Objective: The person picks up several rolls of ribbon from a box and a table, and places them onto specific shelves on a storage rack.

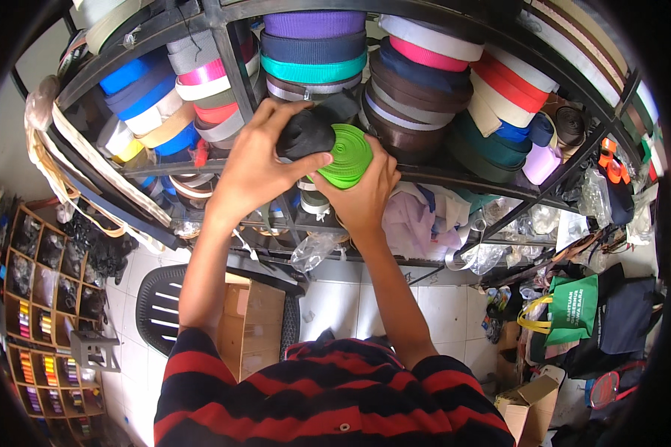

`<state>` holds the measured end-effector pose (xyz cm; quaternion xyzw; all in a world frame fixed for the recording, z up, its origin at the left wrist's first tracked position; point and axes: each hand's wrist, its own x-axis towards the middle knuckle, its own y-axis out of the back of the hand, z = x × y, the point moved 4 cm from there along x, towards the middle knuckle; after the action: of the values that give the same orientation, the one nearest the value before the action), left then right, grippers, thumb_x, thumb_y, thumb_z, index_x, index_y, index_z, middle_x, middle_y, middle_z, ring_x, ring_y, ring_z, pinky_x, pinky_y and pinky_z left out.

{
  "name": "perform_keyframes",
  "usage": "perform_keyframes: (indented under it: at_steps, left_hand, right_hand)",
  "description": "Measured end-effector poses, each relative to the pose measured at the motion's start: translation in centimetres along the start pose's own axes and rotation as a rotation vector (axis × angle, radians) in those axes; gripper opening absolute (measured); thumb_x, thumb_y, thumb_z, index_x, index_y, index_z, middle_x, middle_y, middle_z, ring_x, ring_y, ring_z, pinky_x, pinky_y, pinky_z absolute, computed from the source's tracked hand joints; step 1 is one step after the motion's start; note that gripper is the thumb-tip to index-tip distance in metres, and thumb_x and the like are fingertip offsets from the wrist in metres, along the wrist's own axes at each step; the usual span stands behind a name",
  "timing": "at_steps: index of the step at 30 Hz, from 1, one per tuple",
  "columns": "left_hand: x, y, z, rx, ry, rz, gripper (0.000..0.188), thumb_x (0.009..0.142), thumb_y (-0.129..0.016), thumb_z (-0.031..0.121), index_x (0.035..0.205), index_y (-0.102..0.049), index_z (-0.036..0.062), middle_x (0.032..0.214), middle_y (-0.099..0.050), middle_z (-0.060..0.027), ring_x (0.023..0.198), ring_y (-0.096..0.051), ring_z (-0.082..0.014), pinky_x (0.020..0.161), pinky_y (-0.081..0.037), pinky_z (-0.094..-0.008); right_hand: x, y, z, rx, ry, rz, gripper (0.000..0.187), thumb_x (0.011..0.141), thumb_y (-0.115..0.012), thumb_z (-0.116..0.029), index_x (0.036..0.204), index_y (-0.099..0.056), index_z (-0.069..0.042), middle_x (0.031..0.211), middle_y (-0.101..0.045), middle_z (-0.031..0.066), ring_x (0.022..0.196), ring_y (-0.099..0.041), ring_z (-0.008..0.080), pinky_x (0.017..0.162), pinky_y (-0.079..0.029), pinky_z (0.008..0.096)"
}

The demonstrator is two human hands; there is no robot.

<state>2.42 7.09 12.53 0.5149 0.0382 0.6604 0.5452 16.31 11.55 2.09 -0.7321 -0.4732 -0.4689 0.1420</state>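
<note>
Side by side in front of the shelf, two rolls of webbing are held up in my hands. My left hand wraps round a black roll, its thumb reaching across to the edge of the green one. In my right hand is a bright green roll, coiled tight with its spiral face turned up. The two rolls touch each other. Right behind them stands a stack of webbing rolls topped by a purple roll, with a teal roll lower down.
A black metal rack carries several stacks of coloured rolls. Below it hangs crumpled lilac cloth. A dark plastic chair with a cardboard box stands near my left arm. Thread shelves are at left, a green bag at right.
</note>
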Motion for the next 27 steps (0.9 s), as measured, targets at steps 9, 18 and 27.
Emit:
perform_keyframes:
  at_steps: [9, 18, 27]
  left_hand:
    - [0.6, -1.5, -0.8, -0.027, 0.018, -0.073, 0.065, 0.068, -0.08, 0.025, 0.124, -0.056, 0.0009, 0.103, -0.056, -0.0153, 0.092, -0.061, -0.0321, 0.082, -0.048, -0.0397]
    - [1.1, -7.1, -0.6, 0.151, -0.006, -0.088, 0.055, 0.067, -0.079, 0.014, 0.117, -0.058, 0.0042, 0.105, -0.056, -0.015, 0.087, -0.061, -0.0359, 0.077, -0.048, -0.0425]
    - [-0.6, -10.6, -0.9, 0.238, -0.042, 0.151, 0.048, 0.071, -0.077, 0.012, 0.116, -0.058, 0.0065, 0.114, -0.049, -0.0173, 0.106, -0.052, -0.0364, 0.086, -0.044, -0.0416]
  right_hand:
    - [-1.6, 0.7, 1.8, 0.139, -0.093, 0.042, 0.091, 0.052, -0.087, -0.031, 0.124, -0.039, -0.005, 0.121, -0.045, 0.0153, 0.108, -0.046, 0.0319, 0.09, -0.036, 0.0454]
    - [-8.7, 14.8, 7.1, 0.263, -0.347, 0.134, 0.093, 0.056, -0.085, -0.022, 0.128, -0.029, -0.004, 0.124, -0.038, 0.0165, 0.116, -0.041, 0.0281, 0.1, -0.034, 0.0412]
    - [-10.8, 23.2, 12.5, 0.092, -0.53, 0.117, 0.088, 0.058, -0.082, -0.02, 0.129, -0.03, -0.005, 0.122, -0.041, 0.016, 0.116, -0.043, 0.0271, 0.099, -0.036, 0.0396]
